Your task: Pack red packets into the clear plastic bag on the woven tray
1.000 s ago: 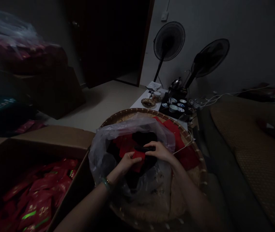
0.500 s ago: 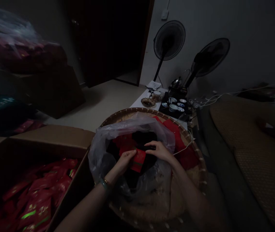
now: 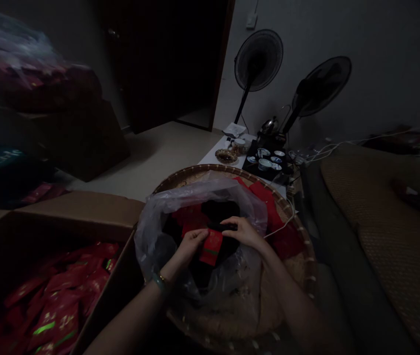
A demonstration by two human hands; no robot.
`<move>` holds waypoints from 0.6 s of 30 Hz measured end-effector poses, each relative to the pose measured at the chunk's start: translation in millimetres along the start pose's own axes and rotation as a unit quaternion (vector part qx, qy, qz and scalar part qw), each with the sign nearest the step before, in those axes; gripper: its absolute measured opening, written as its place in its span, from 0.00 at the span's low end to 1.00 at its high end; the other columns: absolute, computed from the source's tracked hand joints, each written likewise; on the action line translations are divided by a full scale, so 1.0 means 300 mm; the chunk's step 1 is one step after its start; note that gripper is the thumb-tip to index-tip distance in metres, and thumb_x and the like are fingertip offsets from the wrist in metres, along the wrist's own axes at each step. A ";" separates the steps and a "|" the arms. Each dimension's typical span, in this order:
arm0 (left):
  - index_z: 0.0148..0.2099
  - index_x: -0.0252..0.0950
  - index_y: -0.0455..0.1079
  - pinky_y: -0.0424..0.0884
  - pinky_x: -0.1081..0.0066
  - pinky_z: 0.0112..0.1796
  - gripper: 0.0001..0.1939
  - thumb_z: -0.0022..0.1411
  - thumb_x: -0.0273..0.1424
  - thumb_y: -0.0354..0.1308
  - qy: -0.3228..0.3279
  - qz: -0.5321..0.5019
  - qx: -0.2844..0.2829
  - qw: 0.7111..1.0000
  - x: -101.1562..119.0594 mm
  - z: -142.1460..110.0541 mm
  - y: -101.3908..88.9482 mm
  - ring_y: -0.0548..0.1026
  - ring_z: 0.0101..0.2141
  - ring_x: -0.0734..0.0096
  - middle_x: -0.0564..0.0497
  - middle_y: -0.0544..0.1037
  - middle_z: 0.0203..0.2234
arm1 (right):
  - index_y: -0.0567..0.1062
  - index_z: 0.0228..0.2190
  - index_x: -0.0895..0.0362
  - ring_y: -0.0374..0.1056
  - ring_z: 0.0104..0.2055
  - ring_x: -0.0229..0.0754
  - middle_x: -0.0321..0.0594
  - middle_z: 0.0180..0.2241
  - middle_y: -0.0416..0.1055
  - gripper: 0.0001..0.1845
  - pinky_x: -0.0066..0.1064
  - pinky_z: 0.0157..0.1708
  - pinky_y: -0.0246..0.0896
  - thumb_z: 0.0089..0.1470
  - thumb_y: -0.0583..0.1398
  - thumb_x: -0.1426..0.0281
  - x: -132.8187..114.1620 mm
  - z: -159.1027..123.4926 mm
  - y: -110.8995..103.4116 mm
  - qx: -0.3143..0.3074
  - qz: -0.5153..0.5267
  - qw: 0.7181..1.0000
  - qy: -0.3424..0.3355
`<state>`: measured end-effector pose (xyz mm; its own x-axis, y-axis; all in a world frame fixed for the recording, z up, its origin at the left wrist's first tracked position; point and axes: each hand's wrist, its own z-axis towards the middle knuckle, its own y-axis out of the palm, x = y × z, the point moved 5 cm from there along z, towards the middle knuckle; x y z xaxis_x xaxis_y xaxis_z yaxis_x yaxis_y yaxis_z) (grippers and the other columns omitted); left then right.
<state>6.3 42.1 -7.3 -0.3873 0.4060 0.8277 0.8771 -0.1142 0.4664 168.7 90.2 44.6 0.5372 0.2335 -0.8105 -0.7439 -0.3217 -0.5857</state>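
Now left fingers [image 3: 201, 233] pinch the lowered red packet [image 3: 212, 247]; right fingers [image 3: 232, 221] seemingly grip a dark stick [image 3: 215, 227].

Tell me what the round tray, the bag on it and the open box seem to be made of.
Round tray: probably bamboo, matte, judging by the tan colour and bound rim.
Bag: thin plastic, slightly shiny, being translucent and crinkled.
Open box: likely cardboard, dull, from its plain brown flap.

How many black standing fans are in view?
2. One black round standing fan is near the pale wall beside the dark doorway; the other black round standing fan is farther right, tilted. Others may be hidden in the dark areas.
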 end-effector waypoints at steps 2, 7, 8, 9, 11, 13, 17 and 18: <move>0.34 0.30 0.75 0.63 0.75 0.28 0.20 0.46 0.43 0.63 0.004 0.011 0.008 1.000 -0.002 0.003 -0.006 0.70 0.23 0.74 0.49 0.77 0.23 | 0.77 0.35 0.57 0.69 0.40 0.46 0.43 0.37 0.74 0.15 0.35 0.41 0.61 0.40 0.65 0.69 -0.001 -0.001 0.002 -0.004 -0.002 1.000 0.000; 0.34 0.30 0.75 0.62 0.76 0.26 0.19 0.47 0.42 0.63 0.021 0.036 0.025 0.999 -0.010 0.011 -0.022 0.68 0.23 0.76 0.50 0.76 0.23 | 0.77 0.35 0.56 0.69 0.40 0.46 0.42 0.37 0.74 0.14 0.35 0.41 0.61 0.40 0.65 0.70 -0.007 -0.005 0.004 -0.003 -0.005 1.000 0.009; 0.33 0.30 0.75 0.62 0.77 0.26 0.19 0.47 0.42 0.63 0.026 0.040 0.028 0.998 -0.010 0.012 -0.024 0.68 0.22 0.76 0.50 0.76 0.22 | 0.77 0.35 0.56 0.69 0.40 0.46 0.42 0.37 0.74 0.14 0.35 0.41 0.61 0.40 0.65 0.70 -0.009 -0.006 0.004 -0.003 -0.006 1.000 0.008; 0.33 0.30 0.75 0.61 0.77 0.26 0.18 0.47 0.42 0.63 0.030 0.044 0.031 0.998 -0.010 0.013 -0.026 0.67 0.22 0.77 0.51 0.75 0.22 | 0.77 0.35 0.56 0.69 0.39 0.46 0.42 0.37 0.74 0.14 0.35 0.41 0.61 0.40 0.65 0.70 -0.010 -0.006 0.005 -0.003 -0.008 1.000 0.006; 0.32 0.30 0.75 0.61 0.77 0.26 0.18 0.46 0.41 0.63 0.037 0.053 0.041 0.997 -0.009 0.014 -0.031 0.67 0.22 0.77 0.51 0.75 0.21 | 0.77 0.34 0.56 0.69 0.39 0.46 0.41 0.36 0.74 0.14 0.35 0.40 0.61 0.40 0.65 0.70 -0.013 -0.007 0.006 -0.001 -0.012 1.000 0.001; 0.31 0.29 0.75 0.61 0.76 0.26 0.18 0.45 0.41 0.63 0.043 0.065 0.056 0.995 -0.008 0.015 -0.037 0.67 0.22 0.76 0.51 0.75 0.21 | 0.77 0.34 0.56 0.69 0.39 0.46 0.41 0.35 0.75 0.14 0.34 0.40 0.61 0.40 0.65 0.70 -0.013 -0.007 0.009 0.001 -0.014 1.000 -0.002; 0.30 0.29 0.75 0.61 0.76 0.26 0.18 0.45 0.41 0.63 0.054 0.085 0.078 0.992 -0.005 0.017 -0.050 0.67 0.21 0.77 0.51 0.75 0.21 | 0.77 0.35 0.57 0.69 0.38 0.45 0.42 0.36 0.74 0.15 0.34 0.39 0.61 0.40 0.65 0.71 -0.007 -0.006 0.015 -0.001 -0.011 1.000 0.003; 0.30 0.29 0.75 0.61 0.76 0.26 0.17 0.45 0.41 0.64 0.056 0.088 0.082 0.991 -0.004 0.017 -0.053 0.67 0.21 0.77 0.51 0.74 0.20 | 0.77 0.35 0.57 0.69 0.38 0.45 0.42 0.36 0.74 0.15 0.34 0.39 0.61 0.40 0.65 0.71 -0.006 -0.006 0.016 -0.002 -0.012 1.000 0.005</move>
<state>-5.9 48.1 -17.3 -0.2450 0.2888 0.9255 0.9647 -0.0224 0.2623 165.0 86.6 43.2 0.5585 0.2322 -0.7963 -0.7292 -0.3201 -0.6048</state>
